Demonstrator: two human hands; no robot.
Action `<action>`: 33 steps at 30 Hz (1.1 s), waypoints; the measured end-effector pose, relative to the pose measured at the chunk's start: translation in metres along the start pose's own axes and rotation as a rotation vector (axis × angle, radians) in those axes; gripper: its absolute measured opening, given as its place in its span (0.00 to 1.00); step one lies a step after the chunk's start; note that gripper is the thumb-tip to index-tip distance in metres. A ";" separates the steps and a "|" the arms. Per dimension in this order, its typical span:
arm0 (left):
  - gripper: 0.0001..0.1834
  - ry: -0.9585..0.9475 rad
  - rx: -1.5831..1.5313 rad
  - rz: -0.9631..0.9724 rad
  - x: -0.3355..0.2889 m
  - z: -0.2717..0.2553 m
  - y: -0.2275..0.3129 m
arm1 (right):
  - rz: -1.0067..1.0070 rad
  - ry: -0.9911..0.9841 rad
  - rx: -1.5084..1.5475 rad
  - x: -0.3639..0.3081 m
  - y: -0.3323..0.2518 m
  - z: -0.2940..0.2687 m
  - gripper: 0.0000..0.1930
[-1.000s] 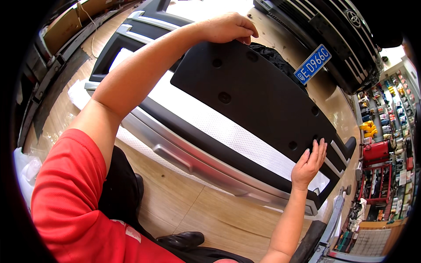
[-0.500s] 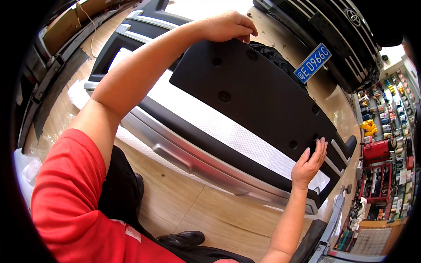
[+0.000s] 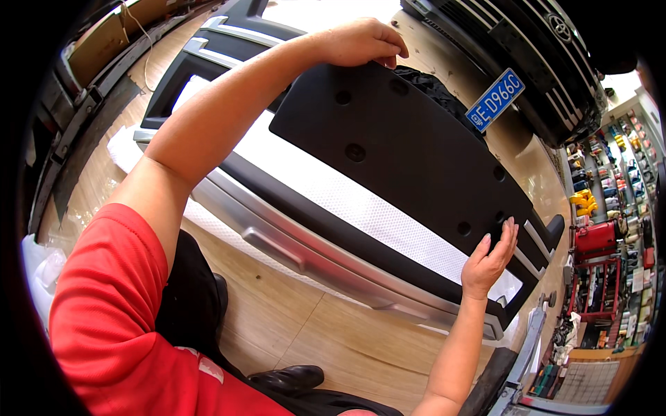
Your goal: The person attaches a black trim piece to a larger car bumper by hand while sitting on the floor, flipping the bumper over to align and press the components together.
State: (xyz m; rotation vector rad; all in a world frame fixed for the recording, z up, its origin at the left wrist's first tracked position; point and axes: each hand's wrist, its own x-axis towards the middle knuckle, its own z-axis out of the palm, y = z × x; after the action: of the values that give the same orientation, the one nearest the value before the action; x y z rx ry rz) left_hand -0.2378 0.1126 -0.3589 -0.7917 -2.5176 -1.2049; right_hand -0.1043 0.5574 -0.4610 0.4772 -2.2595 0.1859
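A flat black panel (image 3: 409, 152) with several round recesses lies over a large black and silver car bumper (image 3: 277, 253). My left hand (image 3: 364, 43) reaches across to the panel's far left edge, its fingers bent down and closed over that edge; their tips are partly hidden. Beside the panel's near right end is my right hand (image 3: 490, 258), open, palm turned toward the panel and fingers stretched. Its fingertips come near the panel's edge, but I cannot tell whether they touch. White textured wrap (image 3: 340, 201) shows through the bumper's opening.
Beyond the panel stands a car front with a grille (image 3: 485, 41) and a blue plate (image 3: 494, 99). At right are a red toolbox (image 3: 595, 238), crowded shelves (image 3: 628, 166) and a metal frame (image 3: 531, 347). My black shoe (image 3: 288, 378) rests on the wood-look floor (image 3: 298, 315).
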 end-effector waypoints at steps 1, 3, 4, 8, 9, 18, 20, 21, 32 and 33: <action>0.16 0.000 0.028 0.007 0.000 -0.001 0.002 | -0.001 0.002 0.002 0.001 0.000 0.001 0.23; 0.16 -0.003 0.294 0.071 -0.006 0.001 0.004 | -0.004 -0.001 0.005 0.002 -0.003 0.002 0.23; 0.16 0.024 0.430 0.097 -0.008 0.009 0.000 | -0.005 -0.005 0.002 0.002 -0.004 0.002 0.23; 0.20 -0.022 0.593 -0.009 -0.008 0.017 0.019 | -0.006 -0.010 -0.010 -0.001 0.002 -0.001 0.21; 0.21 -0.052 0.625 -0.069 -0.009 0.016 0.028 | -0.011 -0.024 -0.015 -0.002 0.002 -0.004 0.21; 0.36 -0.013 0.640 -0.249 -0.019 0.009 0.029 | -0.399 -0.480 0.363 -0.014 -0.106 -0.038 0.25; 0.35 -0.030 0.640 -0.288 -0.021 0.009 0.030 | -0.372 -0.566 0.376 -0.011 -0.131 -0.034 0.30; 0.35 -0.028 0.641 -0.287 -0.022 0.010 0.028 | -0.339 -0.653 0.385 -0.010 -0.136 -0.034 0.35; 0.34 0.133 0.600 -0.102 -0.027 0.014 0.018 | -0.080 -1.107 0.344 0.011 -0.128 -0.031 0.49; 0.34 0.140 0.602 -0.100 -0.027 0.012 0.018 | -0.093 -1.120 0.337 0.012 -0.128 -0.032 0.49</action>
State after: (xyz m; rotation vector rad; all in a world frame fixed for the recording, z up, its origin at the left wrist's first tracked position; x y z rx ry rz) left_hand -0.2048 0.1216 -0.3663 -0.4155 -2.6008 -0.4435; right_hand -0.0383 0.4453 -0.4335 1.0534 -3.2962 0.3029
